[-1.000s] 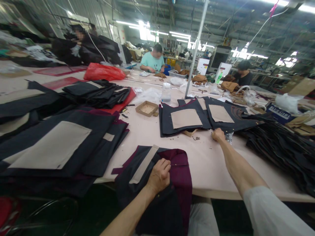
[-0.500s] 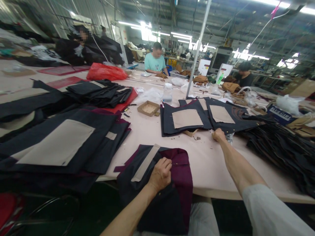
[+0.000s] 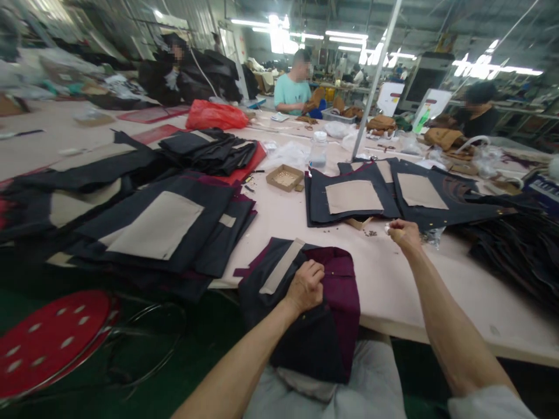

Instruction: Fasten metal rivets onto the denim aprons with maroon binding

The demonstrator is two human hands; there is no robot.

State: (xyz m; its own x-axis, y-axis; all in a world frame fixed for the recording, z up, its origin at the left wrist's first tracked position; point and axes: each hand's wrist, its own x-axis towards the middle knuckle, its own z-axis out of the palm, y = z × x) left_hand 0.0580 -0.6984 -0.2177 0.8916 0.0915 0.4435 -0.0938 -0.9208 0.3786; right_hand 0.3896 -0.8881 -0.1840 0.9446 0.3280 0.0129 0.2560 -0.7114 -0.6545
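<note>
My left hand [image 3: 307, 286] is closed on a dark fabric piece [image 3: 257, 274] with a maroon underside and a beige strip. The piece hangs over the table's near edge onto my lap. A small brass-coloured stud [image 3: 304, 317] shows on it just below the hand. My right hand [image 3: 405, 234] is in a pinch above the table, with a small whitish thing [image 3: 388, 229] at its fingertips, too small to name. Close to those fingers lie several tiny dark metal bits [image 3: 370, 233]. A clear plastic bag [image 3: 433, 237] rests just right of that hand.
Stacked dark panels with beige patches [image 3: 155, 224] cover the table's left, and more panels [image 3: 354, 198] lie ahead. A cardboard tray [image 3: 285, 178] holds small pieces. A pole [image 3: 376, 81] rises behind. A red stool [image 3: 56, 343] stands left. A co-worker in teal [image 3: 292, 93] sits across.
My right hand has drawn back from the panel's edge, and a whitish thing now shows at its fingertips. My left hand keeps its hold on the fabric. The view has turned left and down.
</note>
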